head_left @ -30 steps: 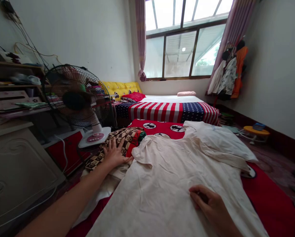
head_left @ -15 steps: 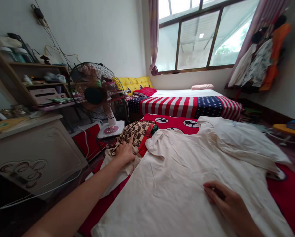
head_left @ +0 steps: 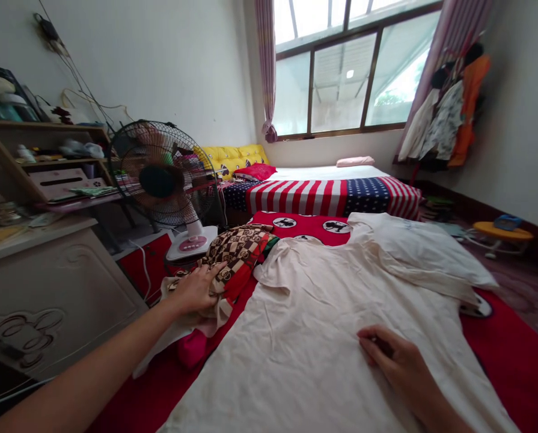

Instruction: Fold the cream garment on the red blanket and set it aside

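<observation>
A cream short-sleeved T-shirt lies spread out, slightly wrinkled, over a red cloth with round white-and-black figures. To its left is a heap of clothes with a brown-and-beige checked garment on top and a pink piece showing at its near side. My left hand rests on this heap, fingers stretched out and apart, grasping nothing that I can see. Over the lower right of the T-shirt, my right hand is loosely curled, thumb against fingers, with nothing visible in it.
A running floor fan stands behind the heap, beside a pale cabinet and a cluttered shelf. Beyond is a bed with a striped, starred cover. A yellow stool stands at right, below hanging clothes.
The view has turned slightly right. My left hand has shifted on the heap, pulling its near edge aside so the pink piece shows. My right hand stays over the T-shirt.
</observation>
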Demonstrator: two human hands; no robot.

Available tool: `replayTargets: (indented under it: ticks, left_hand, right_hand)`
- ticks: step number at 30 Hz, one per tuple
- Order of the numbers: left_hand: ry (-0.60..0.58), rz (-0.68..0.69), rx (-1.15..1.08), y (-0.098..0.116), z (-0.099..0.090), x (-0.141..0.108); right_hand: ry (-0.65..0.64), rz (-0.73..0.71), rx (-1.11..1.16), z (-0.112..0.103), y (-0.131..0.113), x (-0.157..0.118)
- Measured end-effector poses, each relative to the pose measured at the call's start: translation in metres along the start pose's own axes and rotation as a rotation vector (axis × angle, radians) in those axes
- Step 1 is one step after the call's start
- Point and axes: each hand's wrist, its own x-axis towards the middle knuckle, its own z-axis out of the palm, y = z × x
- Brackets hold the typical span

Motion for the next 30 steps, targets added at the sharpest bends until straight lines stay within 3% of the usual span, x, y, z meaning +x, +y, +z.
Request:
replayTargets:
  ticks: [4, 7, 9, 11, 15, 18, 24, 30]
  left_hand:
    - [-0.108, 0.028, -0.033, -0.004, -0.028, 0.026]
    - [0.061, 0.023, 0.008, 0.010, -0.050, 0.060]
    - [0.216, 0.075, 0.022, 0.029, -0.053, 0.087]
    - [0.249, 0.140, 0.031, 0.049, -0.046, 0.115]
    - [0.012, 0.211, 0.106, 0.075, -0.017, 0.166]
    - [-0.060, 0.194, 0.122, 0.082, 0.000, 0.187]
    - [0.094, 0.052, 0.065, 0.085, 0.016, 0.196]
    - [0.251, -0.263, -0.013, 0.064, 0.015, 0.214]
  right_hand:
    - [0.019, -0.006, 0.004, 0.002, 0.003, 0.000]
    - [0.006, 0.000, -0.012, 0.003, 0.007, 0.000]
    - [-0.013, 0.015, -0.020, 0.002, 0.009, 0.001]
    - [-0.043, 0.034, -0.031, 0.001, 0.012, 0.002]
    - [-0.131, 0.038, -0.087, -0.004, 0.015, 0.003]
    - [-0.151, 0.027, -0.121, -0.005, 0.015, 0.003]
    - [-0.168, 0.060, -0.130, -0.005, 0.011, 0.002]
    - [-0.171, 0.086, -0.107, -0.005, 0.011, 0.001]
